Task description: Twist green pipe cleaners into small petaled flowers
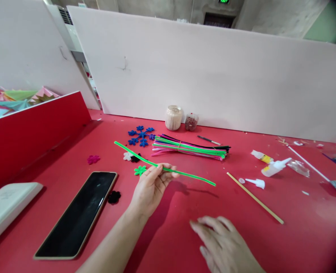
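Note:
Pinched between thumb and fingers of my left hand (153, 185) is a green pipe cleaner (193, 176), raised above the red table and slightly bent near its right end. My right hand (224, 242) hovers low at the front, fingers apart and a bit blurred, with nothing in it. Just behind my left hand lies a green pipe-cleaner flower (140, 170). White (127, 156) and black (135, 158) flowers sit beyond it, partly covered by the strip. Farther back rests a banded bundle of colored pipe cleaners (190, 147), near a blue snowflake-like piece (141, 135).
A phone (77, 216) and a white box-like device (8, 208) lie at left, with pink (93, 159) and black (114, 197) flowers nearby. Right are a wooden stick (255, 198) and glue bottles (275, 167). A jar (173, 117) stands before the white partition (213, 76).

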Demonstrator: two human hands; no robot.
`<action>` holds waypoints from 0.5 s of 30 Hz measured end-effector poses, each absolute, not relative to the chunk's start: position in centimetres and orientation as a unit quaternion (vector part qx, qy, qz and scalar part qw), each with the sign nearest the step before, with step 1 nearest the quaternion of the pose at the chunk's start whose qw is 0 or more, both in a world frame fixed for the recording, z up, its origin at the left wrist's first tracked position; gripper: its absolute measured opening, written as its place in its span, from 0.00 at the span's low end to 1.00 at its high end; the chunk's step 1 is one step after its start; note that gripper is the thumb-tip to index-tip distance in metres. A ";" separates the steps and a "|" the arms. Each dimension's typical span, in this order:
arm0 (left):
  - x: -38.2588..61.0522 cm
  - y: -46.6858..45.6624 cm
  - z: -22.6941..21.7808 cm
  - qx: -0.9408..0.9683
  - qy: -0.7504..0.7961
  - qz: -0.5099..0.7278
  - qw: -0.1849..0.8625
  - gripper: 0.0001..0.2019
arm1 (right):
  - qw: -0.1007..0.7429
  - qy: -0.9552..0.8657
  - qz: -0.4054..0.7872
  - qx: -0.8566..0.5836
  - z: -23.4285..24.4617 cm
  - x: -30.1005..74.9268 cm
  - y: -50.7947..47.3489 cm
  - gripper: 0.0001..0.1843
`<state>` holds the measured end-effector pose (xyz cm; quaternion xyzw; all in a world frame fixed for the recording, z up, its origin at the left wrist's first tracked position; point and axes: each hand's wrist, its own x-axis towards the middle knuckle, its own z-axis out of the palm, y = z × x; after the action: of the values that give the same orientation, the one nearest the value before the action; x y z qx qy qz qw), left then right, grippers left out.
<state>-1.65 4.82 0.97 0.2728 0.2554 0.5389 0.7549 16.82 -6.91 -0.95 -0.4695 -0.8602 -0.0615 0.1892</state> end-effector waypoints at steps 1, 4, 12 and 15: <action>-1.7 4.8 1.0 0.274 0.255 0.539 0.754 0.07 | 0.189 -0.843 -0.066 -0.499 -1.0 16.8 -7.0 0.17; -1.7 4.9 1.0 0.276 0.251 0.538 0.756 0.07 | 0.206 -0.825 -0.058 -0.523 -1.2 16.8 -7.0 0.17; -1.8 4.8 1.0 0.264 0.254 0.544 0.755 0.08 | 0.237 -0.834 0.031 -0.497 -0.3 17.1 -6.8 0.18; -1.8 4.8 1.1 0.265 0.252 0.544 0.755 0.08 | 0.296 -0.761 0.126 -0.564 -0.3 18.1 -6.5 0.16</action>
<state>-1.76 4.84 1.07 0.2648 0.2520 0.5439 0.7554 18.05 -6.46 -0.29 -0.5637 -0.7608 0.1257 0.2961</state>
